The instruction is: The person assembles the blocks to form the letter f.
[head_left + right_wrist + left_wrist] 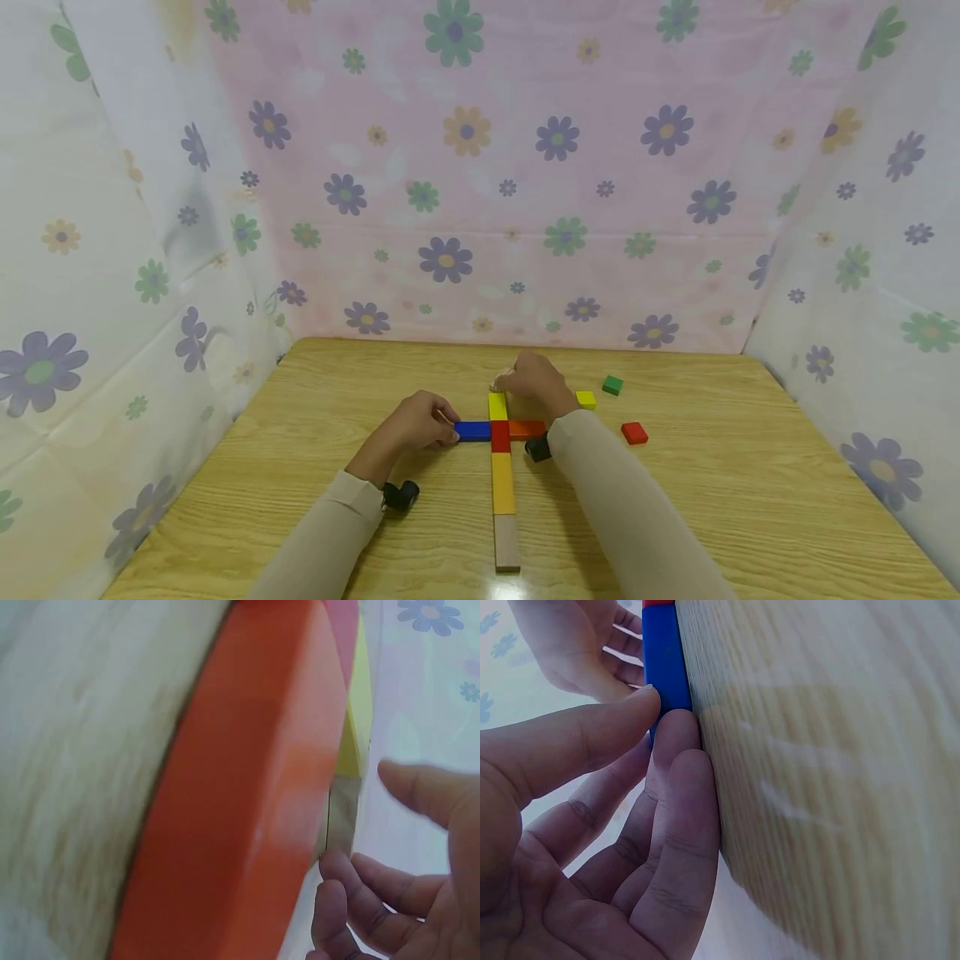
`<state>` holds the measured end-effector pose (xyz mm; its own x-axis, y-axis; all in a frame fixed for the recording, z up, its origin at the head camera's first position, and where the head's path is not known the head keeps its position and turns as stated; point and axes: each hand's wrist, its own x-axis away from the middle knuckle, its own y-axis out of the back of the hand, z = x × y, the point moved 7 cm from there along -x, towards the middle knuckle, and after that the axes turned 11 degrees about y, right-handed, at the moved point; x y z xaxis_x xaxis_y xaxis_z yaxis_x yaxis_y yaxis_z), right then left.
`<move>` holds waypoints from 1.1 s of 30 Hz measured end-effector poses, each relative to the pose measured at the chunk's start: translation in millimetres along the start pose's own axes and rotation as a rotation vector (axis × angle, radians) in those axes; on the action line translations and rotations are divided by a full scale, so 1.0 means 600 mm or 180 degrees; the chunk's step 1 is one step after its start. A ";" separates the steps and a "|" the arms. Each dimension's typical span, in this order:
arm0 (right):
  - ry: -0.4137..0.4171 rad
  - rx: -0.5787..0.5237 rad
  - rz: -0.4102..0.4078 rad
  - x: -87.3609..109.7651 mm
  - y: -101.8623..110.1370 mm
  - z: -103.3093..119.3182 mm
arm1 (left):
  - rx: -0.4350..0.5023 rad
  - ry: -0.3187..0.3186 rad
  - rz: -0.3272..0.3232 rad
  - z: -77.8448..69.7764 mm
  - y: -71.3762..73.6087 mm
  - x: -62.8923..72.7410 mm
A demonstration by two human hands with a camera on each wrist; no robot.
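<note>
Flat coloured blocks form a cross on the wooden table. My left hand pinches the left end of a blue block, thumb and fingertips on it in the left wrist view. A red block is the centre, an orange-red block its right arm. Above the centre lies a yellow block. My right hand is at its far end; in the right wrist view its fingertips touch a plain wood block beyond the yellow one, the thumb held apart.
Below the centre run an amber block and a plain wood-coloured block. Loose to the right lie a small yellow block, a green block and a red block. Floral cloth surrounds the table.
</note>
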<state>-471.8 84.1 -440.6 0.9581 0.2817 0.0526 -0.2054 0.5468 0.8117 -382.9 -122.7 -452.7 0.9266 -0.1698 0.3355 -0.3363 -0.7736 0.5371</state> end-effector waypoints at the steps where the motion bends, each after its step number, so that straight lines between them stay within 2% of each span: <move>1: -0.0010 0.0012 -0.0013 0.000 0.000 0.000 | 0.0002 -0.0001 0.0002 0.000 0.000 0.000; 19: -0.0116 0.0054 -0.0038 0.006 0.001 -0.004 | 0.0013 -0.0040 0.0003 -0.001 0.001 0.004; 33: -0.0061 0.0002 -0.0053 0.012 0.003 -0.005 | 0.0027 -0.0023 0.0003 -0.001 0.000 0.004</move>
<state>-465.6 89.3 -440.5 0.9650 0.2573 0.0502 -0.1892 0.5509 0.8128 -380.7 -122.6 -451.2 0.9275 -0.1750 0.3304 -0.3357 -0.7786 0.5301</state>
